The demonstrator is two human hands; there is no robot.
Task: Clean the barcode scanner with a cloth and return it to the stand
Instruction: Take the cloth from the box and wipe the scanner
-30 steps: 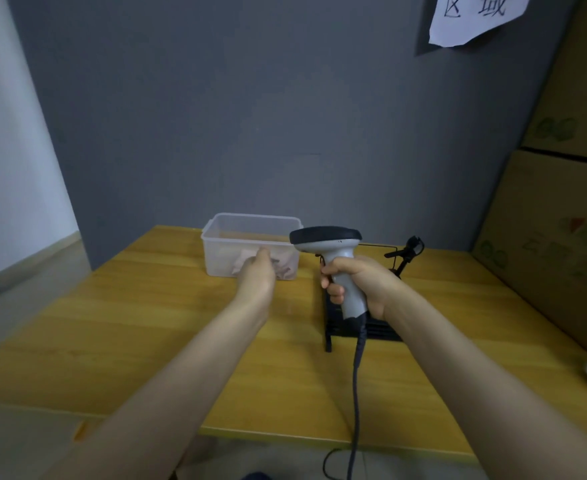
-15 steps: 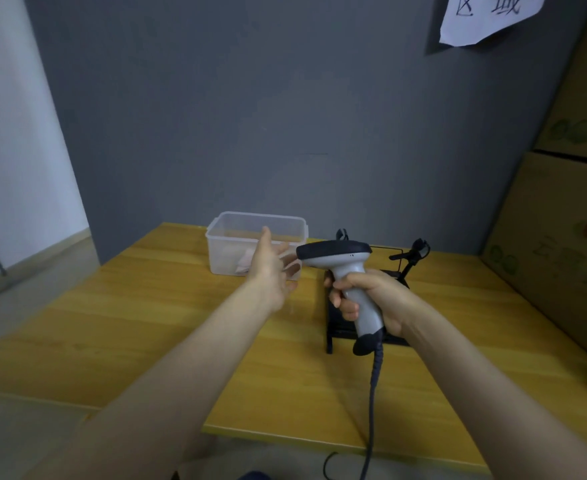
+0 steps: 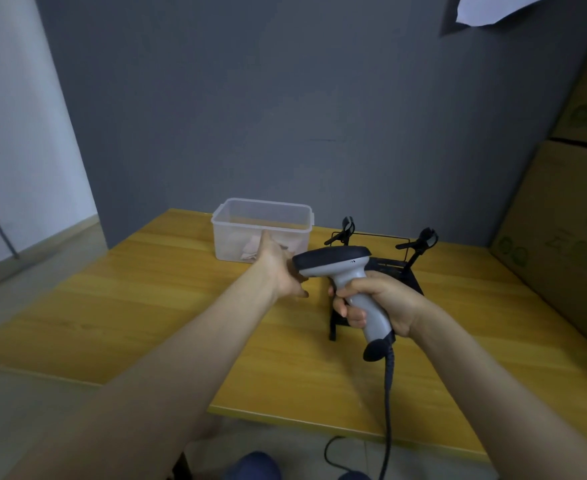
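One barcode scanner (image 3: 340, 271), lower centre of frame: right hand (image 3: 377, 303) is gripping its grey handle, fingers clenched around it, dark head pointing left. One black cable (image 3: 387, 403) is hanging from the handle base down past the table edge. Left hand (image 3: 278, 268) is sitting at the scanner's nose, fingers loosely spread and touching the head; can't tell if it's holding any cloth. One clear plastic box (image 3: 261, 230) is standing behind it, centre of frame, with pale cloth pieces (image 3: 250, 247) inside; count unclear. One black stand (image 3: 382, 268) with two clip arms is standing behind the scanner, empty. One wooden table (image 3: 146, 306) is carrying it all. Cardboard boxes (image 3: 562, 220) are stacking up at right edge.
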